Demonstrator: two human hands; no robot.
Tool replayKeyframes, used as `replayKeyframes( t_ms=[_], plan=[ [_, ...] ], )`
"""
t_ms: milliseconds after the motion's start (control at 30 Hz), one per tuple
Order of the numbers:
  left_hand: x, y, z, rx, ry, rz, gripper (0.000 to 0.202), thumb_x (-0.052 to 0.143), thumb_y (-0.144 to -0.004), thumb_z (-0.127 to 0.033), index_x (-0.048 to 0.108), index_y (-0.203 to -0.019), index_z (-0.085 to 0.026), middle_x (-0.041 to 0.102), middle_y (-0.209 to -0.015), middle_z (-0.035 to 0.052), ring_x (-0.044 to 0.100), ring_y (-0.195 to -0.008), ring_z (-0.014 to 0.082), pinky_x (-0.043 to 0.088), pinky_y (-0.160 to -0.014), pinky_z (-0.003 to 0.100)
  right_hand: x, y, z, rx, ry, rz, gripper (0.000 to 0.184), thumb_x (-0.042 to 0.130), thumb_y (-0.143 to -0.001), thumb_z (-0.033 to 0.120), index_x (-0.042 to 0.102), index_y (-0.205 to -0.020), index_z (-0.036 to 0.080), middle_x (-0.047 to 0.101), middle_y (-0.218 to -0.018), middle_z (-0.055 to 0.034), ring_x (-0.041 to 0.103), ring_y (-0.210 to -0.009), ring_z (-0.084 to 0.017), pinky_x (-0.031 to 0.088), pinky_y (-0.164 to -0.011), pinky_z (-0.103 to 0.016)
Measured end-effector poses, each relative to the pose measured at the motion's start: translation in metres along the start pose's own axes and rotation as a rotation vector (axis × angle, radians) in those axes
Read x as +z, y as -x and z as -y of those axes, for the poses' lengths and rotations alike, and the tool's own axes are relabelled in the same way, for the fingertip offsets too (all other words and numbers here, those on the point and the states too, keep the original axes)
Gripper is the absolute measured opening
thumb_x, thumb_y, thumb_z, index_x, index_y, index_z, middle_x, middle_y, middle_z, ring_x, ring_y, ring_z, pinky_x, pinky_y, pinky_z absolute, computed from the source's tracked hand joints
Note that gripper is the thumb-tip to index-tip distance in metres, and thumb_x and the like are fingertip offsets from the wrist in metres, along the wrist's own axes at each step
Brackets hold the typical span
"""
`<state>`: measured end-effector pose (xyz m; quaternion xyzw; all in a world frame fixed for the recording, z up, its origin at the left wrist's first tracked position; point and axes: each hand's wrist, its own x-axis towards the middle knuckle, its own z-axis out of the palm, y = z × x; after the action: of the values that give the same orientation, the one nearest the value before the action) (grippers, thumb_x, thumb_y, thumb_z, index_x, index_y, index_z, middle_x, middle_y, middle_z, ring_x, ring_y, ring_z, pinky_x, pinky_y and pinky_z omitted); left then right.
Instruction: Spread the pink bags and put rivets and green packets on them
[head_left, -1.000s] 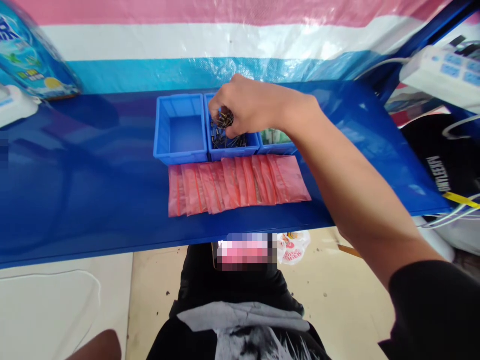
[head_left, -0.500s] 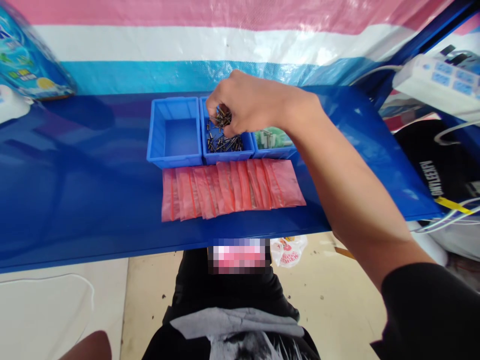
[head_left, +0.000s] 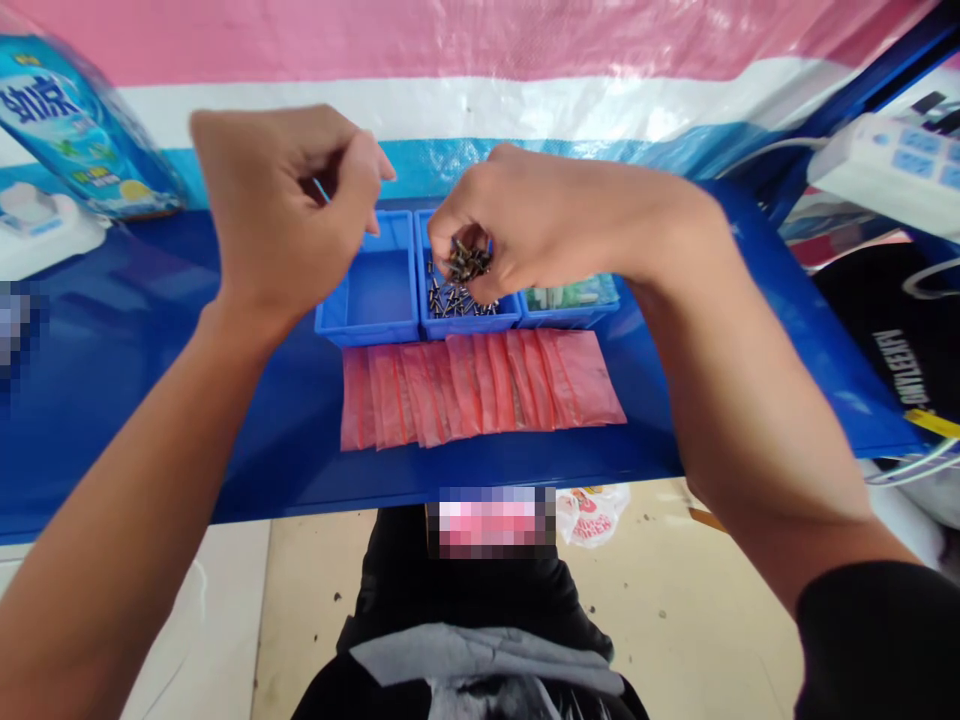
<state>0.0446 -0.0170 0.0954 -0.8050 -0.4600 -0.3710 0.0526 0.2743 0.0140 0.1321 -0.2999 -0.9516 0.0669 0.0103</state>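
Note:
My right hand [head_left: 540,225] is closed on a bunch of small dark screws [head_left: 466,262], held above the middle blue bin [head_left: 465,320], which holds more loose screws. My left hand [head_left: 281,205] is raised above the left blue bin [head_left: 367,295]; its fingers are curled in and I see nothing in them. The left bin looks bare inside. A third blue bin [head_left: 574,300] on the right holds green and white parts, partly hidden by my right wrist. In front of the bins lies a fanned row of pink plastic bags [head_left: 480,385] on the blue table [head_left: 150,400].
A blue detergent bag [head_left: 82,125] and a white object [head_left: 37,235] stand at the back left. A white power strip [head_left: 892,165] with cables sits at the right beyond the table edge. A striped tarp forms the back wall. My lap is below the table's front edge.
My left hand has come up from below the table into view above the left bin. My right hand has stayed over the middle bin with the screws, lifting slightly.

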Motion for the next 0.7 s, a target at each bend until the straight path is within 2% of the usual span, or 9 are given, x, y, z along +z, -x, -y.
replayKeyframes(
  t_ms=[33,133,200,267,333,433,533,633,700],
  plan=[
    [0.006,-0.004,0.002,-0.035,0.022,0.001,0.04,0.051,-0.113,-0.034,0.077,-0.091,-0.013,0.068,-0.077,-0.012,0.061,-0.069,-0.0026,0.052,-0.073,0.01,-0.004,0.003,0.006,-0.01,-0.012,0.004,0.012,0.082,-0.077,0.013,0.072,-0.076,0.02,0.065,-0.07,0.0093,0.052,-0.063,-0.006,0.039,-0.066,-0.028],
    [0.02,0.004,0.01,0.122,-0.076,-0.032,0.034,0.056,-0.11,-0.026,0.076,-0.085,-0.015,0.072,-0.078,-0.0052,0.066,-0.071,0.0052,0.055,-0.077,0.019,-0.007,0.01,0.025,-0.08,-0.08,0.095,0.014,0.075,-0.079,0.009,0.065,-0.072,0.017,0.055,-0.063,0.0096,0.043,-0.058,-0.004,0.027,-0.059,-0.028],
    [0.026,0.019,0.017,0.262,-0.106,-0.055,0.026,0.057,-0.109,-0.028,0.077,-0.094,-0.018,0.079,-0.091,0.0009,0.074,-0.085,0.014,0.059,-0.083,0.029,0.0,0.014,0.037,-0.123,-0.08,0.162,0.014,0.069,-0.082,0.008,0.063,-0.073,0.017,0.05,-0.061,0.0085,0.036,-0.055,-0.005,0.021,-0.055,-0.03],
    [0.029,0.033,0.023,0.37,-0.108,-0.009,0.02,0.058,-0.108,-0.03,0.075,-0.106,-0.021,0.081,-0.112,0.004,0.077,-0.103,0.0201,0.062,-0.087,0.035,0.011,0.019,0.049,-0.129,-0.016,0.174,0.015,0.059,-0.088,0.007,0.06,-0.077,0.017,0.048,-0.063,0.0066,0.033,-0.053,-0.007,0.017,-0.054,-0.032],
    [0.031,0.042,0.026,0.441,-0.125,0.054,0.017,0.06,-0.107,-0.031,0.074,-0.113,-0.024,0.079,-0.128,0.0035,0.078,-0.113,0.0226,0.065,-0.085,0.036,0.022,0.022,0.059,-0.113,0.062,0.162,0.024,0.043,-0.096,0.003,0.06,-0.085,0.017,0.055,-0.072,0.0027,0.041,-0.057,-0.011,0.02,-0.056,-0.034],
    [0.032,0.047,0.028,0.49,-0.141,0.123,0.02,0.057,-0.108,-0.03,0.073,-0.119,-0.025,0.077,-0.137,0.0042,0.078,-0.122,0.0249,0.067,-0.081,0.035,0.032,0.023,0.07,-0.131,0.191,0.186,0.04,0.025,-0.099,-0.003,0.06,-0.092,0.015,0.064,-0.084,-0.0052,0.054,-0.07,-0.017,0.027,-0.064,-0.036],
    [0.032,0.047,0.03,0.542,-0.12,0.183,0.025,0.055,-0.11,-0.034,0.073,-0.123,-0.023,0.077,-0.136,0.0056,0.077,-0.125,0.0268,0.071,-0.089,0.036,0.03,0.023,0.077,-0.146,0.234,0.24,0.036,0.027,-0.1,-0.002,0.056,-0.091,0.017,0.063,-0.085,-0.0056,0.057,-0.074,-0.018,0.03,-0.067,-0.035],
    [0.029,0.046,0.033,0.584,-0.076,0.224,0.028,0.057,-0.111,-0.04,0.071,-0.127,-0.022,0.076,-0.138,0.0063,0.075,-0.129,0.0275,0.071,-0.101,0.04,0.023,0.026,0.078,-0.025,0.076,0.253,0.028,0.039,-0.1,0.001,0.052,-0.084,0.019,0.064,-0.088,-0.0028,0.059,-0.075,-0.015,0.033,-0.066,-0.033],
    [0.027,0.046,0.033,0.601,-0.043,0.229,0.027,0.06,-0.11,-0.039,0.071,-0.128,-0.023,0.075,-0.14,0.0055,0.075,-0.129,0.0261,0.071,-0.104,0.041,0.018,0.03,0.072,0.051,-0.022,0.178,0.027,0.045,-0.096,0.002,0.052,-0.077,0.019,0.063,-0.081,0.0013,0.056,-0.07,-0.012,0.034,-0.065,-0.032]
  ],
)
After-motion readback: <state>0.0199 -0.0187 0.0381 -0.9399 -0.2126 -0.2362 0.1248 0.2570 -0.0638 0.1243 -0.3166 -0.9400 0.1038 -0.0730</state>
